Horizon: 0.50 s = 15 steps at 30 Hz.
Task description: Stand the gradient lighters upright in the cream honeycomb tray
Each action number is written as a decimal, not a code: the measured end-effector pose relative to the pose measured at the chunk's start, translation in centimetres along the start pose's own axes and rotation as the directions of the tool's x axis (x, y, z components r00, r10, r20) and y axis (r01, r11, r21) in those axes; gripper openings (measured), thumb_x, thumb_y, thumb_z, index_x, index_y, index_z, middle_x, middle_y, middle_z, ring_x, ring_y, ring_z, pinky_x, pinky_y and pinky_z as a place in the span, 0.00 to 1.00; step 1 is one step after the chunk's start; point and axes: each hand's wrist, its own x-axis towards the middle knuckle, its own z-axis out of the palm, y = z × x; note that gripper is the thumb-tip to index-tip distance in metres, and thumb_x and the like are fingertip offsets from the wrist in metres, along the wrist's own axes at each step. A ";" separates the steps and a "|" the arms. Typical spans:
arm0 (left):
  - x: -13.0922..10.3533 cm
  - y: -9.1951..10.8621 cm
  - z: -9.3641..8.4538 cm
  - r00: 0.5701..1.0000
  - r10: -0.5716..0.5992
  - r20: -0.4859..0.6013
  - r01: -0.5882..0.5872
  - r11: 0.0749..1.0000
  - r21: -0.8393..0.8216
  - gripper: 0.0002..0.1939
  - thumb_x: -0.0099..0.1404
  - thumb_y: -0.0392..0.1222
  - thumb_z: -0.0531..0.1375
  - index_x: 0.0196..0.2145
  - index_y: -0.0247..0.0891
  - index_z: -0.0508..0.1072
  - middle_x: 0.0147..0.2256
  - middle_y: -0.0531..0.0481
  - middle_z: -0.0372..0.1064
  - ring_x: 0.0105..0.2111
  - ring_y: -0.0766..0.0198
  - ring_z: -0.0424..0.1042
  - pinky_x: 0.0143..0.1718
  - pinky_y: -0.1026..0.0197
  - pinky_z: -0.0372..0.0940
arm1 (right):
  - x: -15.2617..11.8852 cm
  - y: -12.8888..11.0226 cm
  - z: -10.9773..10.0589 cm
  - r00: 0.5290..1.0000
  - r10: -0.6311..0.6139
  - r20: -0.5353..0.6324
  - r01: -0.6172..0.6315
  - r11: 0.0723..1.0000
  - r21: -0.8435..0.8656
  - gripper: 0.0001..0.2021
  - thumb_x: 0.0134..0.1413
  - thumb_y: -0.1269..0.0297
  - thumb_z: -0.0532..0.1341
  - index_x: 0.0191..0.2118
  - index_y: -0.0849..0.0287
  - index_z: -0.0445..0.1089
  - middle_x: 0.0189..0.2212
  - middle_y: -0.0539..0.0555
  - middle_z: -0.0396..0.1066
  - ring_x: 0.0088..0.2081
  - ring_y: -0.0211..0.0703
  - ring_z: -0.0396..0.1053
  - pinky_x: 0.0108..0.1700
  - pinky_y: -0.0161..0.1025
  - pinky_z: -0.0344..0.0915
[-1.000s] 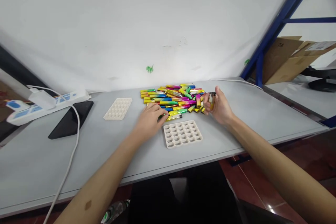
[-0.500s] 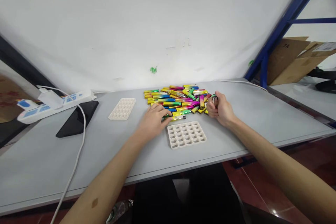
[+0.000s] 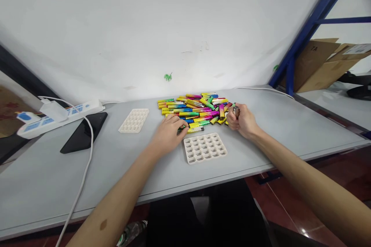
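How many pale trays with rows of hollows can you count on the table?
2. The near tray lies in front of the colourful pile; the left-hand tray lies between that pile and the black phone. Both show fully.

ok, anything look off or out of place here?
The white cable drapes across the black device and off the front of the table, so it could snag. The shiny pieces lie jumbled, and the wall has a green smudge. No spill visible.
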 end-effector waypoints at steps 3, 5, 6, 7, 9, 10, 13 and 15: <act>-0.1 0.0 0.0 1.000 0.001 -0.010 -0.001 1.000 -0.008 0.11 0.73 0.45 0.55 0.38 0.42 0.76 0.39 0.48 0.75 0.46 0.53 0.68 0.50 0.48 0.65 | 0.0 0.0 0.0 1.000 -0.026 0.000 0.026 1.000 -0.005 0.27 0.60 0.44 0.53 0.16 0.55 0.52 0.12 0.44 0.41 0.15 0.32 0.37 0.18 0.33 0.36; -0.1 0.0 0.0 1.000 -0.003 -0.010 0.003 1.000 -0.010 0.10 0.72 0.45 0.55 0.38 0.43 0.76 0.39 0.48 0.75 0.45 0.54 0.68 0.50 0.48 0.65 | 0.1 0.0 0.0 0.999 -0.038 0.007 0.038 0.999 -0.006 0.29 0.60 0.40 0.53 0.16 0.55 0.52 0.12 0.44 0.41 0.15 0.32 0.37 0.18 0.33 0.35; -0.2 -0.1 0.0 1.000 -0.005 -0.009 0.005 1.000 -0.011 0.10 0.72 0.45 0.55 0.38 0.43 0.76 0.39 0.48 0.75 0.45 0.54 0.68 0.50 0.48 0.65 | 0.1 -0.1 0.0 0.999 -0.040 0.008 0.040 0.999 -0.007 0.30 0.59 0.38 0.53 0.16 0.55 0.52 0.12 0.44 0.41 0.15 0.32 0.37 0.18 0.34 0.35; -0.2 -0.1 0.0 1.000 -0.004 -0.007 0.004 1.000 -0.010 0.10 0.72 0.45 0.55 0.38 0.43 0.76 0.39 0.48 0.75 0.45 0.54 0.68 0.50 0.48 0.65 | 0.1 -0.1 0.0 0.999 -0.041 0.006 0.041 0.999 -0.010 0.31 0.59 0.36 0.53 0.16 0.55 0.52 0.12 0.44 0.41 0.15 0.31 0.37 0.18 0.34 0.35; -0.2 -0.2 0.1 1.000 -0.001 -0.002 0.001 1.000 -0.007 0.10 0.72 0.45 0.55 0.39 0.43 0.76 0.39 0.48 0.75 0.46 0.54 0.68 0.50 0.48 0.65 | 0.0 -0.1 0.0 0.999 -0.039 -0.004 0.039 0.999 -0.021 0.32 0.59 0.35 0.53 0.16 0.55 0.52 0.12 0.44 0.41 0.15 0.31 0.37 0.18 0.34 0.35; -0.1 -0.2 0.1 1.000 0.001 -0.002 -0.001 1.000 -0.005 0.10 0.72 0.45 0.55 0.39 0.43 0.76 0.39 0.48 0.75 0.46 0.54 0.68 0.50 0.48 0.65 | 0.0 -0.1 0.0 0.999 -0.039 -0.005 0.038 0.999 -0.022 0.31 0.60 0.37 0.53 0.16 0.55 0.53 0.12 0.44 0.41 0.15 0.31 0.37 0.19 0.34 0.35; -0.1 -0.3 0.2 1.000 0.004 -0.007 -0.004 1.000 -0.008 0.10 0.72 0.45 0.55 0.39 0.43 0.76 0.39 0.48 0.75 0.46 0.54 0.68 0.51 0.49 0.64 | 0.0 -0.1 0.0 1.000 -0.025 0.004 0.025 1.000 -0.013 0.28 0.62 0.44 0.52 0.16 0.55 0.53 0.12 0.44 0.41 0.15 0.31 0.37 0.19 0.34 0.35; -0.1 -0.3 0.2 1.000 0.004 -0.008 -0.004 1.000 -0.011 0.10 0.72 0.45 0.55 0.39 0.42 0.76 0.39 0.48 0.75 0.46 0.54 0.68 0.51 0.48 0.64 | 0.0 0.0 0.1 1.000 -0.020 0.001 0.020 1.000 -0.015 0.26 0.62 0.48 0.52 0.15 0.55 0.53 0.12 0.44 0.41 0.15 0.31 0.37 0.19 0.34 0.35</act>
